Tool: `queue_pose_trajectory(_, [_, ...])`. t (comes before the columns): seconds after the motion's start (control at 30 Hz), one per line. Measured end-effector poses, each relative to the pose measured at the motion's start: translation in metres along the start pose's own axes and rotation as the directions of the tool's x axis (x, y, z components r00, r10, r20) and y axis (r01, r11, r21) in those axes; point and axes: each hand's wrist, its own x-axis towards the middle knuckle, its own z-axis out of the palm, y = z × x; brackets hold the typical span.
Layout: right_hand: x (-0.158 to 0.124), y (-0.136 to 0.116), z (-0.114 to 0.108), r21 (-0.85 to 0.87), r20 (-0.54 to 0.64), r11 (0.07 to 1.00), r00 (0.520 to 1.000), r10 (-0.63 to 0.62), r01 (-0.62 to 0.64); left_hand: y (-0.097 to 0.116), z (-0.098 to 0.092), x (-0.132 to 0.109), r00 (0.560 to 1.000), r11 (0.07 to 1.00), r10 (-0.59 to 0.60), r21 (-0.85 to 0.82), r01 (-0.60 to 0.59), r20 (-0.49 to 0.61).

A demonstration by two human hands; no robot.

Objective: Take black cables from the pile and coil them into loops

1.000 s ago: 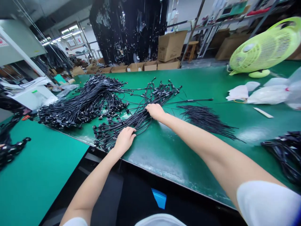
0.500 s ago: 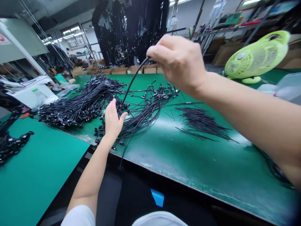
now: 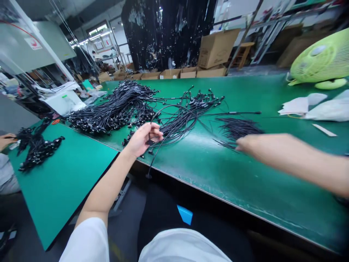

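Observation:
My left hand [image 3: 144, 139] is closed around a black cable [image 3: 188, 107] over the table's near edge. The cable loops up and to the right from the hand. Beside the left hand lies a loose bundle of black cables [image 3: 177, 125] with small connectors at their ends. My right hand [image 3: 252, 143], blurred by motion, is at the near edge of a pile of thin black strips [image 3: 240, 126] that look like cable ties. Its fingertips are smeared, and whether they hold a strip does not show.
A large heap of black cables [image 3: 111, 109] lies at the back left of the green table [image 3: 191, 163]. At right stand a lime-green fan [image 3: 319, 58] and white bags [image 3: 327, 109]. On the left table are more cables [image 3: 40, 149], with another person's hand [image 3: 7, 140] beside them. Cardboard boxes [image 3: 218, 47] stand behind.
My right hand has let go of the raised cable and come down to the pile of thin strips. My left hand, open before, has closed on the cable. The view has shifted.

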Motion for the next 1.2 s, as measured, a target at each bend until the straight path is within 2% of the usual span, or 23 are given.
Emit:
queue_pose_trajectory(0.03, [-0.015,-0.023,0.012,-0.076,0.147,0.996,0.988,-0.036,0.048,-0.007,0.015,-0.004,0.999,0.995,0.005,0.095,-0.01,0.049])
queue_pose_trajectory(0.1, [-0.03,-0.07,0.021,-0.074,0.369,0.989,0.925,-0.089,0.124,-0.022,0.044,-0.014,0.987,0.931,0.06,0.348,-0.109,0.149])
queue_pose_trajectory(0.13, [-0.03,-0.089,0.018,-0.057,0.407,0.988,0.907,-0.106,0.141,-0.028,0.057,-0.021,0.974,0.874,0.092,0.451,-0.179,0.209])
queue_pose_trajectory(0.2, [-0.017,-0.109,0.002,-0.09,0.385,0.99,0.92,-0.07,0.113,-0.038,0.076,-0.036,0.942,0.806,0.084,0.534,-0.256,0.325])
queue_pose_trajectory(0.23, [-0.009,-0.109,-0.007,-0.122,0.355,0.99,0.934,-0.023,0.071,-0.04,0.081,-0.043,0.93,0.822,0.036,0.518,-0.236,0.367])
queue_pose_trajectory(0.3, [0.006,-0.095,-0.022,-0.159,0.313,0.986,0.945,0.092,-0.043,-0.041,0.085,-0.055,0.901,0.91,-0.112,0.407,-0.076,0.419])
queue_pose_trajectory(0.37, [0.01,-0.07,-0.027,-0.103,0.317,0.986,0.936,0.154,-0.128,-0.039,0.083,-0.061,0.876,0.97,-0.201,0.212,0.117,0.439])
queue_pose_trajectory(0.4, [0.008,-0.057,-0.026,-0.04,0.323,0.989,0.934,0.151,-0.146,-0.036,0.08,-0.063,0.88,0.978,-0.207,0.096,0.184,0.427])
queue_pose_trajectory(0.5, [-0.013,-0.025,-0.012,0.204,0.248,0.967,0.964,0.098,-0.151,-0.024,0.07,-0.061,0.938,0.94,-0.209,-0.207,0.271,0.276])
queue_pose_trajectory(0.57, [-0.034,-0.01,0.002,0.305,0.169,0.929,0.972,0.164,-0.21,-0.016,0.061,-0.058,0.965,0.898,-0.23,-0.353,0.261,0.127])
queue_pose_trajectory(0.63, [-0.053,-0.002,0.016,0.353,0.184,0.874,0.941,0.284,-0.333,-0.011,0.052,-0.055,0.975,0.872,-0.223,-0.45,0.195,-0.01])
queue_pose_trajectory(0.67, [-0.06,0.001,0.023,0.367,0.22,0.843,0.917,0.333,-0.394,-0.01,0.048,-0.053,0.975,0.865,-0.214,-0.475,0.161,-0.059])
queue_pose_trajectory(0.73, [-0.068,0.0,0.037,0.39,0.257,0.803,0.89,0.376,-0.452,-0.011,0.045,-0.052,0.97,0.855,-0.224,-0.496,0.152,-0.089])
queue_pose_trajectory(0.8, [-0.065,-0.008,0.054,0.384,0.189,0.825,0.91,0.369,-0.414,-0.015,0.049,-0.051,0.96,0.839,-0.278,-0.497,0.222,-0.041])
queue_pose_trajectory(0.9, [-0.047,-0.022,0.081,0.281,0.059,0.916,0.958,0.28,-0.285,-0.019,0.061,-0.053,0.938,0.816,-0.34,-0.476,0.327,0.061])
queue_pose_trajectory(0.97, [-0.034,-0.026,0.095,0.22,0.084,0.943,0.968,0.237,-0.25,-0.018,0.065,-0.056,0.935,0.827,-0.339,-0.441,0.35,0.107])
queue_pose_trajectory(1.07, [-0.029,-0.024,0.101,0.147,0.102,0.966,0.975,0.198,-0.212,-0.015,0.061,-0.059,0.947,0.87,-0.3,-0.374,0.322,0.119])
queue_pose_trajectory(1.2, [-0.035,-0.024,0.088,-0.131,0.033,0.985,0.992,0.121,-0.116,-0.02,0.054,-0.061,0.941,0.904,-0.305,-0.266,0.334,0.147])
